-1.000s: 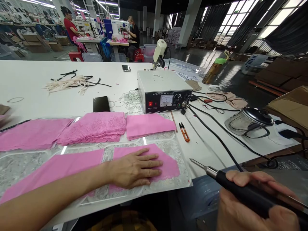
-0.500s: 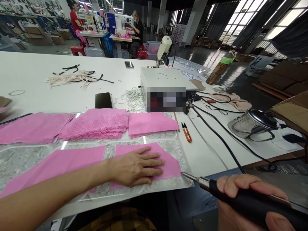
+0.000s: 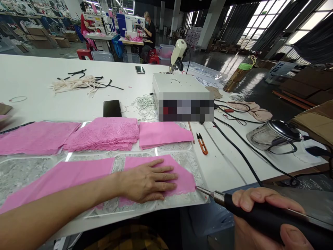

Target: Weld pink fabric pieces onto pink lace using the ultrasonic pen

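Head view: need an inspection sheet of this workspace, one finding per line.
Surface: white table; marbled grey mat along the near edge.
Job's things: pink piece on the mat; pen tool tip at its right corner, contact unclear; pink lace stack farther back.
Clutter: orange snips, dark phone, tangled pale cords, lidded glass jug.
Hands: left hand flat on the pink piece; right hand grips the pen tool.
Cables: black cables cross the table right of the grey box; box front pixelated.
Spills: nothing seen.
Surroundings: person in black at a sewing machine; carton at right.
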Tool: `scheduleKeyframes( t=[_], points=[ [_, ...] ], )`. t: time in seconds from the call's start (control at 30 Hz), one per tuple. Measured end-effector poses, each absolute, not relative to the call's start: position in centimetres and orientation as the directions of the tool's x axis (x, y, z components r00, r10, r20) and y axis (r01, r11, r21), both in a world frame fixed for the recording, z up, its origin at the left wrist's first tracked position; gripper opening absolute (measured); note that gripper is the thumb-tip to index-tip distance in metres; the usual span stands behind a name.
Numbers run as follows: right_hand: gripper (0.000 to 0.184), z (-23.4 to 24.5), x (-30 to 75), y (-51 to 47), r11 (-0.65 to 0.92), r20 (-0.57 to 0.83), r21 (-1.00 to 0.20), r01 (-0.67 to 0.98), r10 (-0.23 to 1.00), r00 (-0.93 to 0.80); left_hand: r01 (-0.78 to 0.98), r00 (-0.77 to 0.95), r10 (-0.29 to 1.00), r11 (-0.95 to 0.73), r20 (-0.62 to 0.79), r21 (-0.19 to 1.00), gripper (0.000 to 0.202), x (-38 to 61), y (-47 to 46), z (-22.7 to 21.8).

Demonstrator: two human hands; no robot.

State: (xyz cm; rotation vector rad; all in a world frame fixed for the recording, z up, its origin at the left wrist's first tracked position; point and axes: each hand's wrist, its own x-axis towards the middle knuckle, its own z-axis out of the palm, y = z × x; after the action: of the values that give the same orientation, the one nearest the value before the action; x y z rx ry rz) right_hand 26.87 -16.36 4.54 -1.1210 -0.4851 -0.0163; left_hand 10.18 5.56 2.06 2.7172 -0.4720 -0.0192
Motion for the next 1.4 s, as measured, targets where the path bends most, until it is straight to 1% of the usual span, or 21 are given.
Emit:
scheduleKeyframes(
  t=[0.17, 0.33, 0.5, 0.63, 0.73, 0.8, 0.9, 1.03, 1.17, 1.4],
  points=[
    [0.020, 4.5, 27.2, -16.3, 0.433, 0.396, -0.859, 0.271, 0.230, 0.889, -0.317, 0.944, -0.328, -0.872, 0.036, 0.373, 0.046, 10.2, 5.5, 2.2],
    [0.022, 4.5, 28.1, -16.0, 0.487, 0.489, -0.809, 0.330, 0.245, 0.837, -0.326, 0.943, -0.329, -0.870, 0.055, 0.369, 0.047, 10.2, 5.5, 2.0],
    [0.024, 4.8, 28.6, -16.1, 0.480, 0.442, -0.826, 0.296, 0.224, 0.869, -0.321, 0.945, -0.321, -0.869, 0.065, 0.376, 0.046, 10.1, 5.5, 1.8],
    [0.023, 5.0, 28.4, -16.2, 0.458, 0.398, -0.847, 0.271, 0.208, 0.893, -0.327, 0.944, -0.313, -0.860, 0.101, 0.393, 0.044, 10.1, 5.4, 1.8],
    [0.023, 5.2, 28.1, -15.9, 0.473, 0.432, -0.832, 0.289, 0.228, 0.872, -0.337, 0.941, -0.312, -0.854, 0.127, 0.397, 0.043, 10.1, 5.4, 1.9],
    [0.023, 5.2, 27.8, -15.6, 0.480, 0.450, -0.822, 0.307, 0.217, 0.866, -0.334, 0.942, -0.313, -0.858, 0.117, 0.391, 0.043, 10.1, 5.4, 1.9],
    [0.024, 5.1, 27.5, -15.4, 0.471, 0.440, -0.825, 0.310, 0.192, 0.877, -0.329, 0.944, -0.315, -0.861, 0.102, 0.388, 0.043, 10.1, 5.4, 2.0],
    [0.024, 5.0, 27.5, -15.3, 0.470, 0.426, -0.831, 0.298, 0.191, 0.884, -0.334, 0.942, -0.315, -0.854, 0.113, 0.399, 0.043, 10.1, 5.4, 2.0],
    [0.023, 5.0, 27.6, -15.4, 0.474, 0.438, -0.829, 0.298, 0.218, 0.872, -0.333, 0.942, -0.315, -0.852, 0.113, 0.404, 0.043, 10.2, 5.4, 1.9],
    [0.014, 4.9, 28.1, -15.8, 0.488, 0.465, -0.828, 0.275, 0.325, 0.824, -0.326, 0.944, -0.319, -0.866, 0.083, 0.379, 0.045, 10.1, 5.4, 1.7]
  ],
)
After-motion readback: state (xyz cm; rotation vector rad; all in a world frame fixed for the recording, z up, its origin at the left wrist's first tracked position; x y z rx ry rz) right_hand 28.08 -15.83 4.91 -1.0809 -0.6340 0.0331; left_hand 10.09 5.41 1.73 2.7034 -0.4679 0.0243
